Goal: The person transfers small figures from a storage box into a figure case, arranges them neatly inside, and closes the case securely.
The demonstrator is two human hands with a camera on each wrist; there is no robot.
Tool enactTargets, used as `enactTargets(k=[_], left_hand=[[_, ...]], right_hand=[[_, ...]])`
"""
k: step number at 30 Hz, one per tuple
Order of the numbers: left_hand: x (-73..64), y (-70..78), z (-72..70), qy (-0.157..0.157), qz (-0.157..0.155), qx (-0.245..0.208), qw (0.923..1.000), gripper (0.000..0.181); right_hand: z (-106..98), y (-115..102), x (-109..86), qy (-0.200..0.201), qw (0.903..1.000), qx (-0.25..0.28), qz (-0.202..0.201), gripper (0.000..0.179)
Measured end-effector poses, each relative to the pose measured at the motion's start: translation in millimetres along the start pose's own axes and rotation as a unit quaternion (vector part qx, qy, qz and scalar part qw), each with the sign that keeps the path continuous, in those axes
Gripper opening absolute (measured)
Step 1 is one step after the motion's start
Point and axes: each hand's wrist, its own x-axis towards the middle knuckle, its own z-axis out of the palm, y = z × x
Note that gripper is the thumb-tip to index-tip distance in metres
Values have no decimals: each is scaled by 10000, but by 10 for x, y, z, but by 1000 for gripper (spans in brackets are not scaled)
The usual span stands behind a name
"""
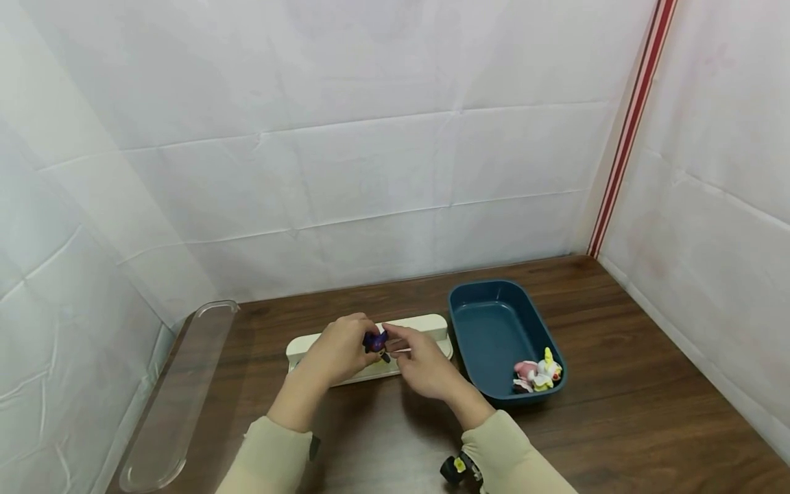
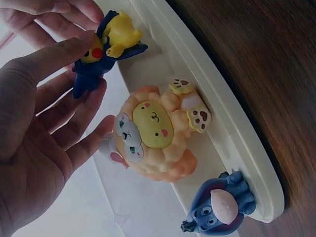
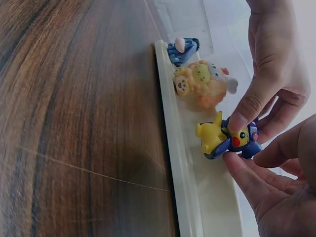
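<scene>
A small yellow Pikachu figurine (image 3: 211, 138) with a dark blue hood and cape is held over a cream display stand (image 3: 217, 210). My left hand (image 1: 341, 348) pinches it between thumb and fingers. From the other side, my right hand (image 1: 426, 362) has its thumb and fingertip at the cape and hood. Beside it on the stand sits a fluffy orange figurine (image 2: 154, 126) with a yellow face and paw-print feet. A blue donkey figurine (image 2: 217, 205) with a pale pink muzzle sits at the stand's rounded end.
A dark blue tray (image 1: 494, 336) stands right of the stand, with a white and pink figurine (image 1: 543, 374) in its near right corner. A long clear plastic cover (image 1: 179, 391) lies at the table's left. White sheeting (image 1: 370, 171) encloses the back and sides.
</scene>
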Motion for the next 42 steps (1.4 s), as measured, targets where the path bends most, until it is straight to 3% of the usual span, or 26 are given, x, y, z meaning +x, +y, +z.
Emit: enactTargets(k=[8, 19, 31, 42], left_hand=[[-24, -30, 29, -211, -75, 161, 9996, 31], [-45, -39, 56, -85, 17, 365, 9993, 28], [-38, -53, 38, -18, 95, 683, 9976, 36], [-50, -59, 24, 115, 89, 592, 9981, 41]], right_hand=[[73, 41, 31, -57, 9999, -13, 151, 61], [119, 52, 33, -60, 9998, 25, 204, 60], [117, 54, 26, -16, 9998, -66, 164, 59], [75, 41, 23, 32, 9997, -215, 96, 55]])
